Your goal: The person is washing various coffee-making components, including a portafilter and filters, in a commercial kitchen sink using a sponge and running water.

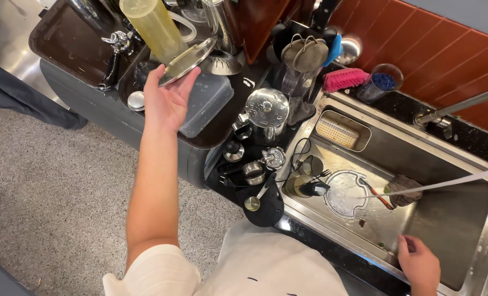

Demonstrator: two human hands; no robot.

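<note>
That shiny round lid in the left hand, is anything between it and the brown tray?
Yes. The left hand holds the shiny round lid by its edge, above a clear plastic container that lies on the brown tray. A tall yellowish pitcher stands right beside it.

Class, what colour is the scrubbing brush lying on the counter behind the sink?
The scrubbing brush is bright pink, seen in the head view.
</note>
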